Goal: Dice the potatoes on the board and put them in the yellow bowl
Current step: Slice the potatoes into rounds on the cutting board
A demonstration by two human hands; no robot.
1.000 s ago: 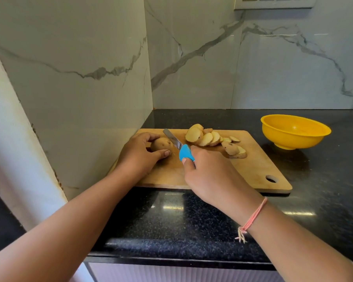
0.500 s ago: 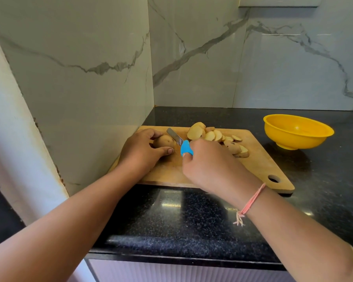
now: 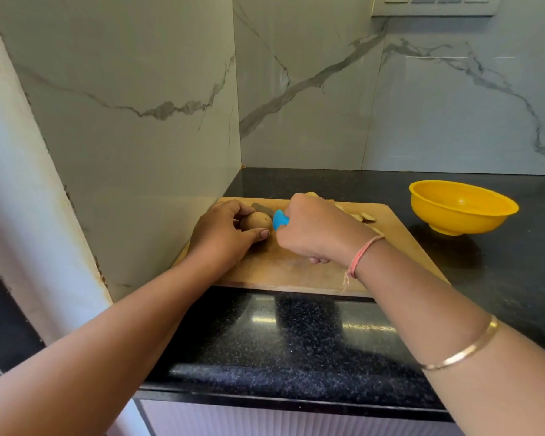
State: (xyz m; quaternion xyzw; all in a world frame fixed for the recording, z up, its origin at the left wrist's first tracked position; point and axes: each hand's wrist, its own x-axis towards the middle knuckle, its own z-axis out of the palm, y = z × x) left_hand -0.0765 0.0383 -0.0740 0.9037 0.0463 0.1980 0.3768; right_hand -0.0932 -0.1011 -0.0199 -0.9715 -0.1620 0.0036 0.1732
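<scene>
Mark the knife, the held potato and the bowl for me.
knife [image 3: 280,219]: head view, on the blue handle.
potato [image 3: 257,220]: head view, on the exposed skin on top.
bowl [image 3: 461,223]: head view, on the front outer wall.

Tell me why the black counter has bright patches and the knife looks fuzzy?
Head view: light glares off the polished counter near its front edge. Head view: the knife blade looks smeared beside the potato, likely motion blur. Head view: the bowl looks sharp and casts a dark shadow.
</scene>
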